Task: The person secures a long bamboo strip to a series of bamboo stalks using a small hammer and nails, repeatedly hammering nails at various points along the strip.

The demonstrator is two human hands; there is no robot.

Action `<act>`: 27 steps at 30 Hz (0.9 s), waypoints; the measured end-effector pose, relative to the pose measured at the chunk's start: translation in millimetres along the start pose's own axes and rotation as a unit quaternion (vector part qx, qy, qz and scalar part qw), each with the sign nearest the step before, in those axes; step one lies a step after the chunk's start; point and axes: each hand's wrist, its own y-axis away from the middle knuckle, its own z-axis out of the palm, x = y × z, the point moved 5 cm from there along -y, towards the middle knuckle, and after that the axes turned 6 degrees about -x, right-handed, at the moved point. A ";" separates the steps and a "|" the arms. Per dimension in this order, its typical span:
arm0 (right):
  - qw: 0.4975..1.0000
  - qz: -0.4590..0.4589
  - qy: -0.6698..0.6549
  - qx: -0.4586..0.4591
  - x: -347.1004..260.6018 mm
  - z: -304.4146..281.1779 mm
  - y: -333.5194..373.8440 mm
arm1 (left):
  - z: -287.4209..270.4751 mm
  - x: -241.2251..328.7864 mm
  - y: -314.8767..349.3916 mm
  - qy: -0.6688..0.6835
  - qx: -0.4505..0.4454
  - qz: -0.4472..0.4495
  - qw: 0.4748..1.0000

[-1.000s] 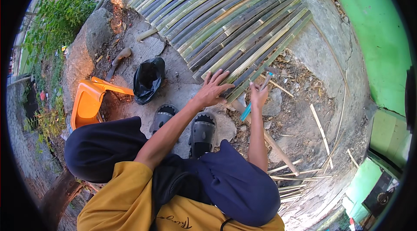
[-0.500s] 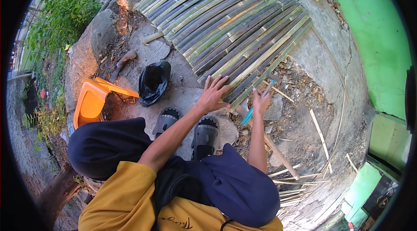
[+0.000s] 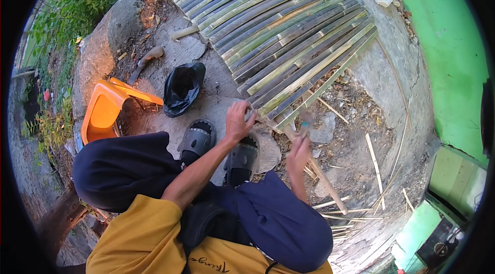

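A panel of split bamboo slats, green and dark, spreads out before me, laid side by side. My left hand is closed just off the slats' near ends, its fingertips pinched together; what they hold is too small to make out. My right hand grips a small hammer with a teal handle, close to the near end of the outermost slat. Motion smears the hammer's head. Under the near slat ends runs a round wooden pole, which sticks out to the right of them.
A black plastic bag stands open left of my sandals. Farther left are a tipped orange plastic chair and a curved-handled blade. Loose bamboo strips litter the ground at right, beside a green wall.
My left hand has come off the slats, drawn back toward me and closed. My right hand has moved nearer and slightly left with the hammer. The outermost slat now lies apart from its neighbour.
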 end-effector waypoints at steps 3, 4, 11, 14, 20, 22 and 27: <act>0.997 -0.044 0.054 -0.028 -13.8 30.4 22.4 | -19.3 25.3 -24.9 -0.044 0.030 0.106 0.993; 0.991 -0.057 0.108 -0.047 -14.0 37.8 24.2 | -16.6 26.4 -32.5 -0.039 0.030 0.107 0.993; 0.998 0.015 0.061 -0.027 -25.5 55.3 22.0 | 5.1 13.7 -44.2 -0.116 -0.091 0.130 0.980; 0.994 0.028 0.086 -0.058 -22.4 53.9 10.4 | 7.0 14.5 -44.2 -0.109 -0.088 0.134 0.981; 0.998 0.011 0.061 0.015 -56.5 46.3 18.3 | 4.3 10.7 -46.1 -0.107 -0.093 0.129 0.982; 0.994 0.045 0.095 -0.041 -42.7 56.4 18.8 | 5.4 15.2 -45.6 -0.102 -0.088 0.133 0.982; 0.988 0.070 0.103 -0.093 -37.7 59.6 15.4 | 4.5 9.7 -44.8 -0.091 -0.096 0.128 0.983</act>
